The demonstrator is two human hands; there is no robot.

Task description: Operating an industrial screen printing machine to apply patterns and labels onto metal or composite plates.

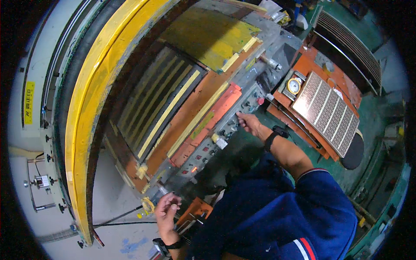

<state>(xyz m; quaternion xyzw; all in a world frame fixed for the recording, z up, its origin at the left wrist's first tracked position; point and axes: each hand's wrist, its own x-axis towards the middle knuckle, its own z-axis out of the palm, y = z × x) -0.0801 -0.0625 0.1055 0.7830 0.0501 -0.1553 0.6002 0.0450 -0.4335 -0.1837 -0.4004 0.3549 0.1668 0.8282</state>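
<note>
My right hand (249, 124) reaches to the machine's control panel (203, 149). Its fingers are pinched at a small knob on the panel, mostly hidden by the fingertips. My left hand (167, 212) is held palm up beside a silver adjusting knob (162, 188) at the machine's front left corner. Its fingers are loosely bent and apart, with nothing visible in them. Beyond the panel, a dark sheet with pale yellow stripes (167, 97) lies on the machine bed (184, 123). A large yellow-edged frame (80, 117) arches over the left side.
At right, an orange table (310, 65) bears a patterned panel with white stripes (327, 115) and a round dial gauge (294, 86). A dark round stool seat (353, 151) stands beneath its corner. A red button (260, 101) and a white-and-yellow fitting (219, 141) stick out from the panel.
</note>
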